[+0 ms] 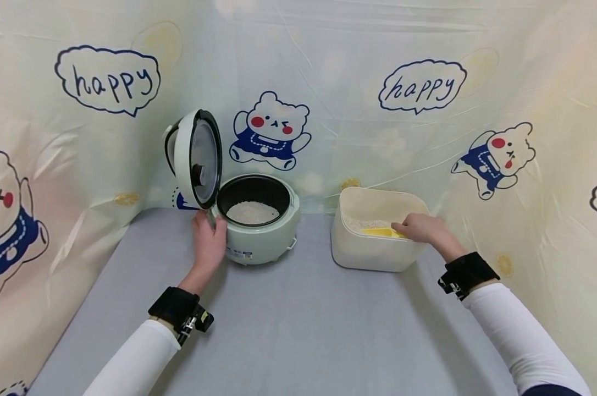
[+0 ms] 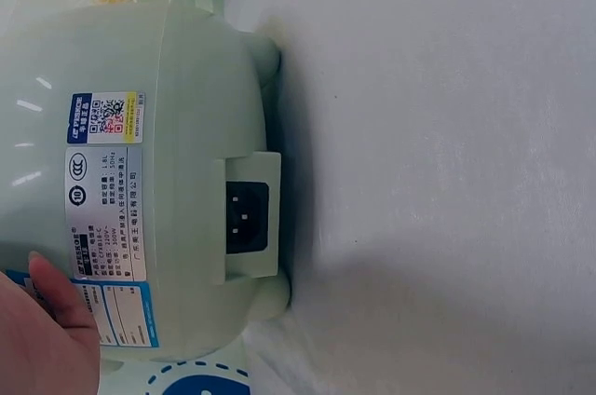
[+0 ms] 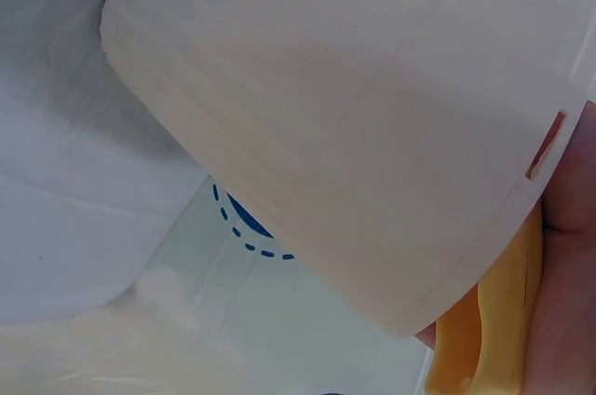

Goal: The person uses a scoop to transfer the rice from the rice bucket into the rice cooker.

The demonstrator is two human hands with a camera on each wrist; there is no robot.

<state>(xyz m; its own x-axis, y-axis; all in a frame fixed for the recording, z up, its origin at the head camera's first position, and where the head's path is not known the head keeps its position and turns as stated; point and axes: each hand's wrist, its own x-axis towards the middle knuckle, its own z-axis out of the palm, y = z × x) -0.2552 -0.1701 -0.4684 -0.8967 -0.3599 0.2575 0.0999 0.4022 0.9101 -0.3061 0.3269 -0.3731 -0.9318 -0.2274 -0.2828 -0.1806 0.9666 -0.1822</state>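
A pale green rice cooker [image 1: 259,242] stands with its lid [image 1: 182,159] raised on the left and white rice [image 1: 253,212] in its dark inner pot. My left hand [image 1: 209,242] holds the cooker at the hinge, its other fingers partly hidden; in the left wrist view the thumb [image 2: 58,292] lies against the labelled side. At the right, a cream bin [image 1: 368,253] contains white grains [image 1: 370,224]. My right hand [image 1: 419,228] reaches over its rim and grips a yellow scoop [image 1: 380,232]. The scoop's handle [image 3: 507,320] shows beside the palm in the right wrist view.
Both containers stand on a grey-covered table [image 1: 298,330], with a gap between them. Behind them hangs a printed curtain [image 1: 348,82] with bears and lettering. A power socket [image 2: 247,218] is on the cooker's side, with no cord in it.
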